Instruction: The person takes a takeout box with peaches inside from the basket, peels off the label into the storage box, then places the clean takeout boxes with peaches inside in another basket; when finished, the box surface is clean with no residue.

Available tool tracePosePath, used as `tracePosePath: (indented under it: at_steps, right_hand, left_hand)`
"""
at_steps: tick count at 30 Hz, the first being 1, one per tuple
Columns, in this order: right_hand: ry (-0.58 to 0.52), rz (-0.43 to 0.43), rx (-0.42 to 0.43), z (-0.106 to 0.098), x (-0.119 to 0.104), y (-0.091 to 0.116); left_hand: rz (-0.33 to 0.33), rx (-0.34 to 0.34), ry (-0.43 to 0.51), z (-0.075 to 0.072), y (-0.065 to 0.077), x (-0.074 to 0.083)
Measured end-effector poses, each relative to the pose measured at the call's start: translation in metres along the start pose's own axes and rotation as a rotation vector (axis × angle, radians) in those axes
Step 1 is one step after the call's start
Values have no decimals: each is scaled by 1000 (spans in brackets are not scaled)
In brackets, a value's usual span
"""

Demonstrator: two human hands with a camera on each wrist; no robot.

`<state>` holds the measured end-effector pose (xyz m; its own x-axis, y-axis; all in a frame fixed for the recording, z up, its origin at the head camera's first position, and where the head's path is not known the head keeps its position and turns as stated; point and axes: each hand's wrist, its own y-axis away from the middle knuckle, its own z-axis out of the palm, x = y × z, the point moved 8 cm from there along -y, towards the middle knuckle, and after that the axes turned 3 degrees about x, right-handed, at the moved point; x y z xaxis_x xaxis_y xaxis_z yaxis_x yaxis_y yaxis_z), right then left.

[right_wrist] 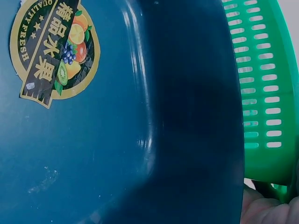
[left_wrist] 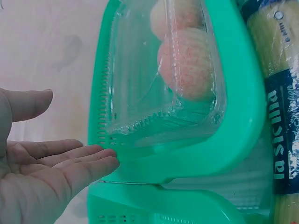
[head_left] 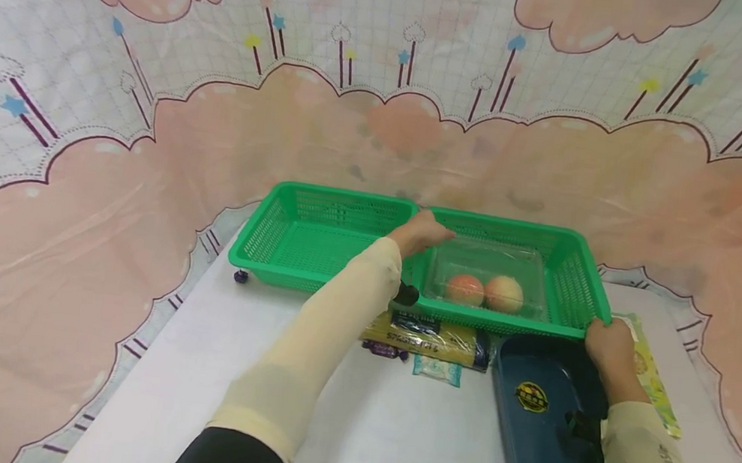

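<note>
Two green plastic baskets stand side by side at the back of the table. The right basket [head_left: 569, 282] holds a clear plastic box [head_left: 524, 261] with two round pinkish fruits [head_left: 465, 290] in it. My left hand [head_left: 420, 234] is at the rim where the baskets meet. In the left wrist view its fingers [left_wrist: 88, 163] are straight, the tips at the right basket's rim, thumb apart. At the front right corner of that basket, my right hand [head_left: 612, 355] grips the rim; the right wrist view shows only part of this hand [right_wrist: 271, 210]. The left basket [head_left: 302, 239] has nothing in it.
A dark blue tray [head_left: 551, 454] with a fruit sticker lies below the right basket. Before the baskets are a spaghetti pack [head_left: 431, 337], a purple-wrapped candy [head_left: 382, 350] and a light blue packet [head_left: 438, 370]. A yellow-green packet [head_left: 651, 374] lies at right, a small dark ball [head_left: 241, 277] at left.
</note>
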<state>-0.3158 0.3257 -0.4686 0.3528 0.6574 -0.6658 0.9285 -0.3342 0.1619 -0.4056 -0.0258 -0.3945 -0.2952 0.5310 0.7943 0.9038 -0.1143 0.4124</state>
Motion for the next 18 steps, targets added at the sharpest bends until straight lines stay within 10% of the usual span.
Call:
tracePosePath:
  at_steps: [8,18]
  right_hand:
    - [-6,-15,-23,0,0,-2]
    - [-20,15,-26,-1,2,0]
  left_hand:
    - [108,-135,97,-16,39,6]
    - [215,-79,32,-44,103,-6]
